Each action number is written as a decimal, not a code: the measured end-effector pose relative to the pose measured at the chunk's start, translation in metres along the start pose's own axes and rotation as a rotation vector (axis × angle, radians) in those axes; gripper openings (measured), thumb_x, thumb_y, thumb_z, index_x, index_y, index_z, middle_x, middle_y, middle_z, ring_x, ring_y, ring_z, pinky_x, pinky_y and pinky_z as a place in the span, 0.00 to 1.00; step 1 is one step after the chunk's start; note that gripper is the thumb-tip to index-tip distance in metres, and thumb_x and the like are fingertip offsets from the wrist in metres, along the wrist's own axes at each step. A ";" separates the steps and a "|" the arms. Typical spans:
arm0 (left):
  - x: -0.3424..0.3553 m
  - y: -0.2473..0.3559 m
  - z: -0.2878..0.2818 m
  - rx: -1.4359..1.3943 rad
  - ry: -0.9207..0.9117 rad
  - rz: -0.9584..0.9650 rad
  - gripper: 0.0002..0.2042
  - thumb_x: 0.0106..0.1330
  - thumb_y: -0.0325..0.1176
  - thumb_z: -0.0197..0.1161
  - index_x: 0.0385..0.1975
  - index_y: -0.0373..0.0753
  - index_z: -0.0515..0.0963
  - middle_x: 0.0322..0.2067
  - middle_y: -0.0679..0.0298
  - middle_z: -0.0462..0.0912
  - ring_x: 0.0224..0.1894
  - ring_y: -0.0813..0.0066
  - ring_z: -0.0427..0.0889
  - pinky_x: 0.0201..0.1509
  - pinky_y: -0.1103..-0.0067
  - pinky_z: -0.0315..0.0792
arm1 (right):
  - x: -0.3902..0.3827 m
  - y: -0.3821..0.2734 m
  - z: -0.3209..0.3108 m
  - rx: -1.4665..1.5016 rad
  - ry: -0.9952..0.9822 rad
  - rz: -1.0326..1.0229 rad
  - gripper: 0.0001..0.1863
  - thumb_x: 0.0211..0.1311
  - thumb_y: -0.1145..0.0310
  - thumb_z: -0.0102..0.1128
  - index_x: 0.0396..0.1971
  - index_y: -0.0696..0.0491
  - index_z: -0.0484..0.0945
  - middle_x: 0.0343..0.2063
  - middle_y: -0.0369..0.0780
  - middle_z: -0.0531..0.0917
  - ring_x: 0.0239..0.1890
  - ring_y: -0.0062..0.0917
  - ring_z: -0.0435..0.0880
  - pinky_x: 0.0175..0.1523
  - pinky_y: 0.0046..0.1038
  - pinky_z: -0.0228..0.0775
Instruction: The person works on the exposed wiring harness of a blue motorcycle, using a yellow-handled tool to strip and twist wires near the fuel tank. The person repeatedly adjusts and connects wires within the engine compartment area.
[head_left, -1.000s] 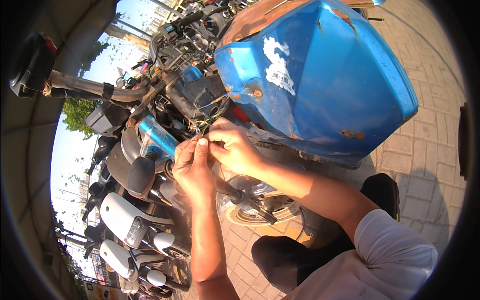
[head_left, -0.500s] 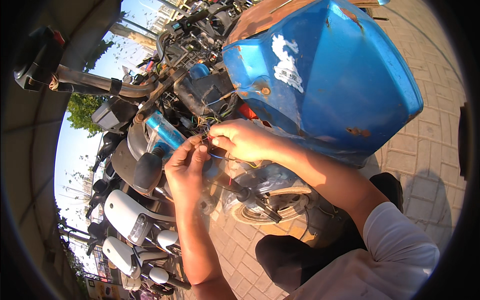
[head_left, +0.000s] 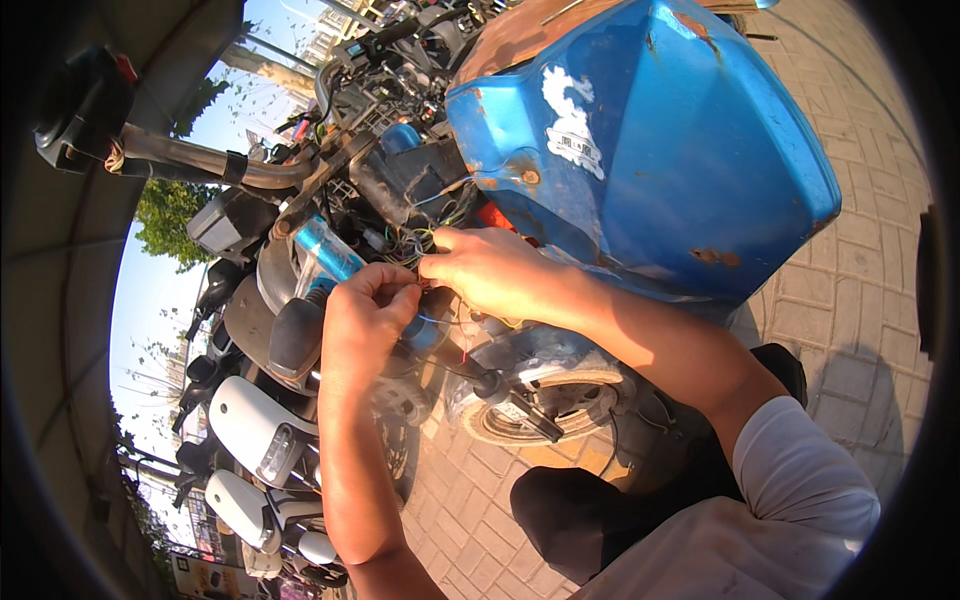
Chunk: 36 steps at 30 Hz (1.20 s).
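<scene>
Two bare hands meet at the middle of the head view, over a tangle of thin wires behind a scooter's front panel. From six o'clock the left forearm rises nearly straight up, and the left hand is curled, its fingertips pinched on a thin wire at about two o'clock of the fist. From five o'clock the right forearm slants up leftward, and the right hand lies palm down with thumb and forefinger closed on the same wire bundle at its nine o'clock tip. What runs between the two pinches is too fine to trace.

At one o'clock the blue front panel carries a torn white sticker, irregular in shape, and rust spots. The handlebar lies long-axis left to right, pointing to nine o'clock. White scooters stand at seven o'clock.
</scene>
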<state>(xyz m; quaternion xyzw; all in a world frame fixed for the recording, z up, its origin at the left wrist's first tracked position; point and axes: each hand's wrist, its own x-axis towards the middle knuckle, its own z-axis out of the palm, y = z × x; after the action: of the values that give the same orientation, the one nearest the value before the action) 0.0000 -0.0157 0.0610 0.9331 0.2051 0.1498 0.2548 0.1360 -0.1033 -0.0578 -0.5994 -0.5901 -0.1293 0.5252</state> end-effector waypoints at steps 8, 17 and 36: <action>0.001 -0.006 -0.004 0.098 -0.007 0.027 0.06 0.63 0.23 0.64 0.38 0.31 0.82 0.27 0.71 0.81 0.27 0.88 0.72 0.30 0.86 0.66 | -0.002 0.003 0.006 0.075 0.012 0.013 0.07 0.62 0.69 0.61 0.39 0.50 0.82 0.36 0.45 0.78 0.34 0.43 0.85 0.35 0.43 0.76; -0.005 0.025 -0.002 0.301 -0.060 0.058 0.16 0.69 0.41 0.64 0.42 0.33 0.82 0.34 0.56 0.85 0.38 0.65 0.80 0.46 0.70 0.73 | 0.005 0.007 0.017 0.105 0.034 0.011 0.09 0.55 0.68 0.68 0.34 0.54 0.81 0.38 0.49 0.75 0.34 0.47 0.84 0.36 0.46 0.73; 0.020 -0.028 -0.008 0.459 0.079 0.298 0.10 0.56 0.26 0.62 0.36 0.35 0.87 0.34 0.55 0.86 0.35 0.62 0.85 0.36 0.73 0.77 | 0.043 0.020 0.097 0.160 0.957 -0.297 0.07 0.46 0.67 0.66 0.20 0.53 0.78 0.25 0.38 0.77 0.32 0.37 0.78 0.40 0.40 0.68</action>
<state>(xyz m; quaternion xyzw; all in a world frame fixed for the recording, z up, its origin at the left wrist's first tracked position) 0.0056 0.0188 0.0565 0.9797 0.1039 0.1713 0.0036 0.1189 0.0020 -0.0745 -0.3407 -0.3703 -0.4170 0.7569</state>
